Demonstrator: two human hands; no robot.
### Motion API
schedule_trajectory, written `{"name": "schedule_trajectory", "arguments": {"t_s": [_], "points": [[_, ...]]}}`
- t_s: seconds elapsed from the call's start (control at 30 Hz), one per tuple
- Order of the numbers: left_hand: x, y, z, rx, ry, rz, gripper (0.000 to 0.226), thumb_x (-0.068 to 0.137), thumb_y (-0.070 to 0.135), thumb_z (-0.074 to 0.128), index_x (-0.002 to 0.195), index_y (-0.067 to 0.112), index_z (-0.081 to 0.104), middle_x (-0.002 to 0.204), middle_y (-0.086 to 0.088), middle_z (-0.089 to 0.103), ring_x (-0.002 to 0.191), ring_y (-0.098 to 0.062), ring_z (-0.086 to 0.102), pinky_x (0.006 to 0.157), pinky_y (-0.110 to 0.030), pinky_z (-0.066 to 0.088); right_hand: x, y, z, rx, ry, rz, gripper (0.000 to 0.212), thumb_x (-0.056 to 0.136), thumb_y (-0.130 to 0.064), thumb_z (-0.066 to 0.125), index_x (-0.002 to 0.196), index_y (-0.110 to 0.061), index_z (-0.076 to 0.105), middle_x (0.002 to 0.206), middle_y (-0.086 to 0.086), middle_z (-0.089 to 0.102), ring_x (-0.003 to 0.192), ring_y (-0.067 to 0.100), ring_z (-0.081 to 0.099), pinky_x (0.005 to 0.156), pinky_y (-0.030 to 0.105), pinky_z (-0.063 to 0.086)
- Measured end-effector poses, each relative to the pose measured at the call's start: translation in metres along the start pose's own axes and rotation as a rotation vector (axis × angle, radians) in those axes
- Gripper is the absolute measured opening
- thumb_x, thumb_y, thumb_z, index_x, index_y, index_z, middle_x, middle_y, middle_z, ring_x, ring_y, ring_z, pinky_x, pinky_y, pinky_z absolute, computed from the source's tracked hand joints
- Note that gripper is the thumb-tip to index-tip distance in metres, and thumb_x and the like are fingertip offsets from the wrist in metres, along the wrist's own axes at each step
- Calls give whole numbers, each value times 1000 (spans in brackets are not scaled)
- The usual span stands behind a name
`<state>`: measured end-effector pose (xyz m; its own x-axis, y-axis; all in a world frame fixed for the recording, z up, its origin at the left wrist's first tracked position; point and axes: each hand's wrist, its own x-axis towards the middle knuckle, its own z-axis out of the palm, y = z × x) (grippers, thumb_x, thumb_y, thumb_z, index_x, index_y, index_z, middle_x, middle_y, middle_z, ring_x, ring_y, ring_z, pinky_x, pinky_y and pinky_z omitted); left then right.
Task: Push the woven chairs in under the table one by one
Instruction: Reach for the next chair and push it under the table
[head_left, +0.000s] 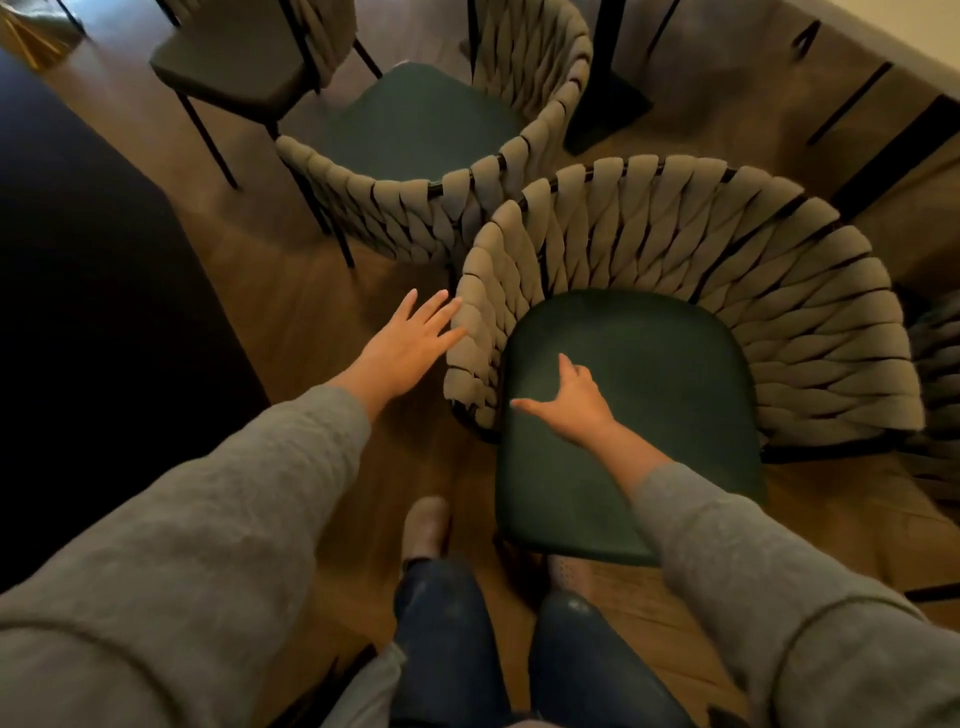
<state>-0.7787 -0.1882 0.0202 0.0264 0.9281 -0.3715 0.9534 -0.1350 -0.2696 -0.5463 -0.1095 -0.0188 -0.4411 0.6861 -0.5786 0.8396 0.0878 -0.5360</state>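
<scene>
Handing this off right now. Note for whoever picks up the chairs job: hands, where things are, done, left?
Left hand: open, fingers straight, at the left end of the back of the nearest woven chair; contact unclear.
Right hand: open, spread over that chair's green seat, gripping nothing.
Second woven chair stands just beyond, the two backs close together; third chair farther left. Black post behind them, probably a table leg.
Done: nothing I can confirm; all three seats show uncovered.
Left: push the nearest chair in, then the others.
</scene>
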Motion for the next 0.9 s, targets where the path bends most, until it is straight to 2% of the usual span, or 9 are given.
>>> {"name": "schedule_trajectory", "arguments": {"t_s": [0.2, 0.33, 0.43, 0.57, 0.7, 0.8, 0.9], "points": [[86, -66, 3, 123, 17, 223, 97, 88, 8, 63, 153, 26, -7, 162, -7, -8, 148, -29, -9, 118, -53, 5, 57, -78, 26, 274, -48, 176, 123, 71, -58, 76, 154, -15, -4, 161, 13, 9, 145, 32, 19, 111, 44, 32], [131, -88, 5, 240, 36, 427, 92, 89, 10, 63, 154, 26, -1, 161, -7, -10, 148, -29, -10, 119, -52, 5, 93, -125, 34, 486, -31, 310, 121, 72, -44, 81, 154, -17, -4, 161, 12, 11, 144, 34, 22, 111, 48, 33], [163, -97, -1, 360, 90, 566, 85, 89, 12, 63, 153, 26, 10, 162, -8, -2, 148, -30, -7, 118, -54, 3, 116, -151, 45, 577, 69, 415, 111, 78, -34, 78, 155, -22, 0, 158, 12, 21, 140, 36, 31, 109, 51, 37], [195, -101, -8, 449, 147, 666, 69, 85, 7, 64, 145, 25, 35, 157, -6, 26, 149, -29, 4, 116, -61, 0, 132, -162, 57, 490, 243, 548, 82, 86, -24, 67, 151, -23, 18, 145, 12, 43, 126, 34, 47, 99, 48, 45], [220, -100, -10, 531, 165, 743, 57, 82, 4, 65, 134, 24, 51, 143, -6, 46, 147, -28, 15, 113, -65, 0, 131, -161, 65, 438, 339, 516, 64, 85, -24, 66, 141, -29, 35, 126, 11, 59, 111, 34, 57, 89, 43, 50], [232, -96, -12, 571, 191, 828, 49, 86, 5, 60, 131, 23, 53, 136, -4, 53, 145, -28, 22, 112, -63, -4, 124, -155, 66, 429, 394, 483, 57, 82, -20, 64, 135, -28, 42, 118, 10, 63, 104, 33, 59, 85, 41, 51], [237, -92, -15, 583, 181, 938, 55, 86, 4, 58, 136, 25, 49, 138, -3, 52, 143, -26, 27, 111, -59, -11, 108, -144, 71, 381, 392, 481, 56, 82, -19, 63, 134, -28, 44, 112, 9, 64, 100, 32, 60, 80, 39, 51]]}}
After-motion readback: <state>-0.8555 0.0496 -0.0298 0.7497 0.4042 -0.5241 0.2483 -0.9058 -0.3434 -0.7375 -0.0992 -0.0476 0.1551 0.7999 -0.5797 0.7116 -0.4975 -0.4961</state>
